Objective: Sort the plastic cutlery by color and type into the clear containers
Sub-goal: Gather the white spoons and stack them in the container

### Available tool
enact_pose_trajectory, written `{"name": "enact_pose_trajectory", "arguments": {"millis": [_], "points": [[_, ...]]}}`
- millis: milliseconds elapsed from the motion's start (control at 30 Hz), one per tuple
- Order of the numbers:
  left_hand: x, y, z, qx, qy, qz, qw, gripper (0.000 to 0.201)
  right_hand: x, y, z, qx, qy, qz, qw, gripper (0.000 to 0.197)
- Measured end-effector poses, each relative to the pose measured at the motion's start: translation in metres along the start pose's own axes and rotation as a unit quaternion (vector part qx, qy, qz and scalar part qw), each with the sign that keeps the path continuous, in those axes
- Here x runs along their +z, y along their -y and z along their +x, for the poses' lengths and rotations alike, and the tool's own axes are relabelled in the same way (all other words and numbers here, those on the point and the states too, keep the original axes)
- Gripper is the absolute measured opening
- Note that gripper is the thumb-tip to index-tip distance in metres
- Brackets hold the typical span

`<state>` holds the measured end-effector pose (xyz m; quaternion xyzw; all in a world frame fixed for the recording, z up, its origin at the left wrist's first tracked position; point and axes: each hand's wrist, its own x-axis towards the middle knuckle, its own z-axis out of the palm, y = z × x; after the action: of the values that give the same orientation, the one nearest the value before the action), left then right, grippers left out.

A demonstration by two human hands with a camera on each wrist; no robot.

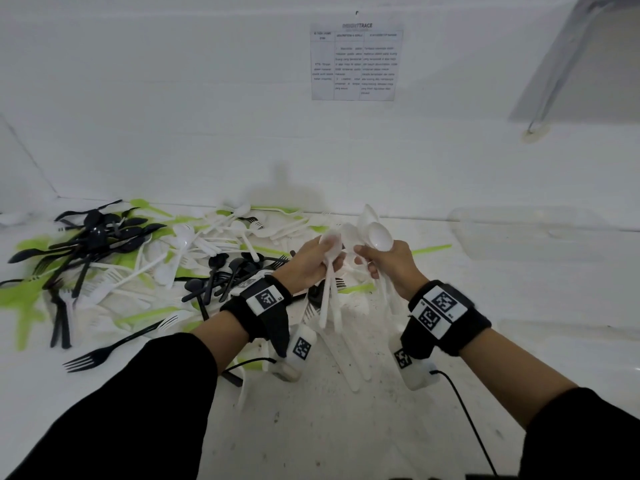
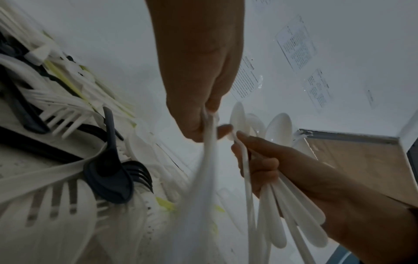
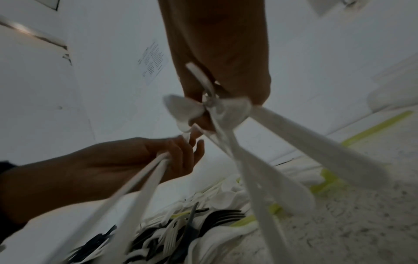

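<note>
My left hand [image 1: 310,263] pinches two white spoons [image 1: 328,271] near the bowls, handles hanging down. My right hand [image 1: 389,268] grips a bigger bunch [image 1: 375,233] of white spoons, bowls fanned above the fist, handles splayed below. Hands nearly touching, held above the table [image 1: 346,427].

Mixed pile [image 1: 145,258] of black, white and green forks and spoons lies to the left, mostly unsorted. A clear container [image 1: 530,233] stands to the right by the wall; contents hard to make out.

Risks, as I judge them:
- Merging the two bunches: slick handles could slide out of the right fist, since they already fan apart.
- Left pinch is light; a spoon could drop back into the pile.
- White on white: a fork could hide among the spoons.
- Loose handles may catch the container rim.
</note>
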<state>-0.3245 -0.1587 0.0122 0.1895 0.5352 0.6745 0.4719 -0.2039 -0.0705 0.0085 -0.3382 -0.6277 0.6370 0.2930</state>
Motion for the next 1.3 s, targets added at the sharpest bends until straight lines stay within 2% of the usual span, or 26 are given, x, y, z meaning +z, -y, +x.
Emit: {"name": "enact_pose_trajectory", "arguments": {"millis": [100,200,367,500,600,700,867,967,1033,1100,1167,1300], "points": [[0.005,0.006,0.003,0.043,0.027,0.074,0.996,0.032,0.006,-0.003,-0.003,0.002,0.023,0.011,1.0,0.016],[0.006,0.011,0.005,0.074,0.057,0.046,0.995,0.024,0.011,-0.002,-0.005,0.007,0.037,0.032,0.999,0.023],[0.002,0.012,0.01,0.061,-0.043,-0.061,0.995,0.013,0.004,0.001,-0.007,0.025,0.025,0.078,0.996,0.01],[0.004,0.009,0.013,0.054,-0.059,-0.06,0.995,0.014,-0.002,-0.004,-0.007,-0.033,0.018,-0.032,0.999,0.016],[0.013,0.008,0.013,0.016,-0.029,0.05,0.998,0.035,0.002,-0.008,-0.012,-0.067,0.042,-0.113,0.99,0.015],[0.017,0.011,0.016,0.015,-0.019,0.073,0.997,0.052,0.006,-0.01,-0.011,-0.082,0.047,-0.156,0.983,0.015],[0.018,0.014,0.013,0.031,-0.018,0.043,0.998,0.034,0.009,-0.012,-0.007,-0.083,0.072,-0.225,0.968,0.019],[0.016,0.014,0.012,0.041,-0.028,0.012,0.999,0.02,0.008,-0.011,-0.01,-0.076,0.114,-0.19,0.972,0.018],[0.013,0.012,0.015,0.057,-0.038,-0.011,0.998,0.018,0.007,-0.011,-0.014,-0.082,0.123,-0.149,0.978,0.02],[0.01,0.009,0.015,0.074,-0.034,-0.013,0.997,0.021,0.008,-0.011,-0.016,-0.05,0.119,-0.039,0.991,0.022],[0.007,0.007,0.015,0.081,-0.026,-0.018,0.996,0.02,0.01,-0.009,-0.019,-0.026,0.121,0.046,0.991,0.017],[0.006,0.002,0.012,0.095,-0.002,-0.023,0.995,0.019,0.008,-0.008,-0.017,-0.018,0.107,0.051,0.993,0.012]]}}
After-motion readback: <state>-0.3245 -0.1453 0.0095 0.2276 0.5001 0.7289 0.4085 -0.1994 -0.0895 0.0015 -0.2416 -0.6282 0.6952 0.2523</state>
